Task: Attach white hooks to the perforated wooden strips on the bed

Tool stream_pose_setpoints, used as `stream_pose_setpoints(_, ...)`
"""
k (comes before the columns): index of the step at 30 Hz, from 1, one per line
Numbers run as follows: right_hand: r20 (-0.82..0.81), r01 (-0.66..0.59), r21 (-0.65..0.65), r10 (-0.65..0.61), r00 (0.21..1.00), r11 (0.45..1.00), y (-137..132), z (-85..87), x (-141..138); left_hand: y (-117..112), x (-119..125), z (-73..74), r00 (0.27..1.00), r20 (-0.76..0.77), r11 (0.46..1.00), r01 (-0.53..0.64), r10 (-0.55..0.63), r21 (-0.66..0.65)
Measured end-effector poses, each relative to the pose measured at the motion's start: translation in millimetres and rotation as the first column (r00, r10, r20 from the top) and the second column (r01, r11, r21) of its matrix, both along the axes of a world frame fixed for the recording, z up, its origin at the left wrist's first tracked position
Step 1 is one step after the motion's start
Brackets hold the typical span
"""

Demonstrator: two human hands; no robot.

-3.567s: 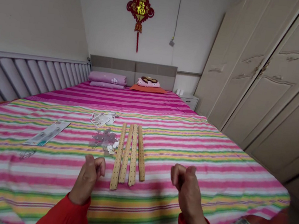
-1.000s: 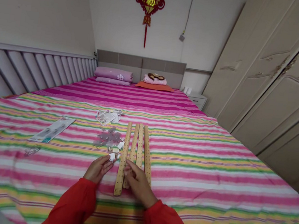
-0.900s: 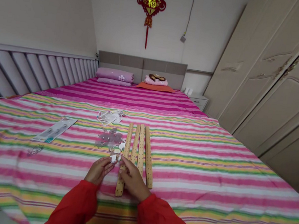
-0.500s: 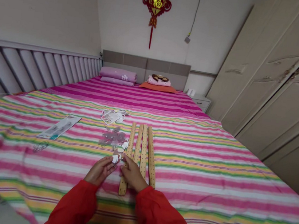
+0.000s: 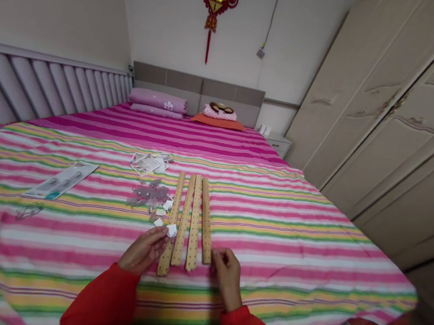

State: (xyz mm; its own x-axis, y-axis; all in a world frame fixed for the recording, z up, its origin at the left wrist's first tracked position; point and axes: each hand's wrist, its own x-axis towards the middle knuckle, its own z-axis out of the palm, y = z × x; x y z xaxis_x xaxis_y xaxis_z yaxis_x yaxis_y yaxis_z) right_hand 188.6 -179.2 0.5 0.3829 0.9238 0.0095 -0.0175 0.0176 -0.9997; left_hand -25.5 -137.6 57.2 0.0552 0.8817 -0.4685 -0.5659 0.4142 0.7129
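My left hand (image 5: 146, 249) is closed in a pinch on a small white piece (image 5: 172, 230), held over the near part of the leftmost wooden strip (image 5: 174, 210). Several such strips with rows of small dark holes lie side by side, pointing away from me. Beside the near end of the rightmost strip (image 5: 206, 221) is my right hand (image 5: 227, 273), thumb and fingers pinched together; what they hold, if anything, is too small to make out. Left of the strips lies a heap of greyish see-through pieces (image 5: 151, 194) with shiny spots. Small white pieces (image 5: 160, 212) lie at its near edge.
Farther back on the striped bedspread (image 5: 291, 236) is a pile of clear and white packaging (image 5: 150, 164). A flat package (image 5: 61, 181) and some thin loops (image 5: 29, 211) lie at the left. Folded bedding (image 5: 157, 102) rests by the headboard. A wardrobe (image 5: 349, 126) stands at the right.
My right hand has moved away from my left hand, to the right past the strips. The white piece stays in my left hand. The view has shifted to the right.
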Motion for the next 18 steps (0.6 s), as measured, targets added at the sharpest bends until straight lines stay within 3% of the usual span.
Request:
stream_pose_setpoints(4, -0.195, -0.088, -0.142, 0.060, 0.979, 0.986, -0.5, -8.3, 0.6, -4.6, 34.0, 0.2, 0.991, -0.097, 0.995, 0.094, -0.095, -0.015)
stream_pose_setpoints(8, -0.356, -0.167, -0.194, 0.089, 0.930, 0.967, 3.6, -6.1, -3.8, -6.5, 58.0, 0.0, 0.965, -0.201, 0.983, 0.177, -0.166, 0.038)
stream_pose_setpoints(12, -0.487, -0.209, -0.181, 0.097, 0.868, 0.961, 4.4, -3.6, -5.7, -4.0, 71.2, -2.5, 0.940, -0.290, 0.975, 0.211, -0.183, 0.069)
stream_pose_setpoints(18, -0.568, -0.177, -0.197, 0.035, 0.822, 0.964, -2.0, -2.6, -8.8, -0.3, 79.8, -9.7, 0.937, -0.302, 0.978, 0.199, -0.174, 0.055)
